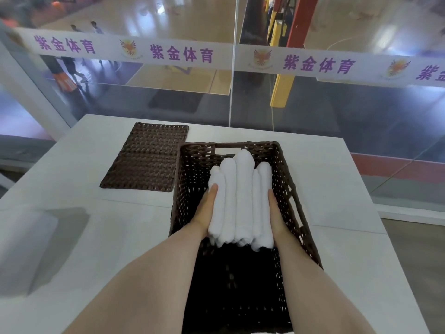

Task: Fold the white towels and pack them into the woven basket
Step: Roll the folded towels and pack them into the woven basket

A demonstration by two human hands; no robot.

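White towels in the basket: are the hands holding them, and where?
Yes. The left hand and right hand press the bundle of folded white towels by its two long sides.

The towels [237, 201] are soft white terry cloth, fluffy and matt. The basket [286, 179] is dark brown woven wicker, rough and ribbed, with small gaps in the weave; its flat lid [147, 156] shows the same weave. The worktop [337, 189] is smooth, white and matt. Behind it stands clear, glossy glass [168, 92].

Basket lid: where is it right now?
In the head view the basket lid lies flat on the white table, left of the woven basket, beside its far-left corner.
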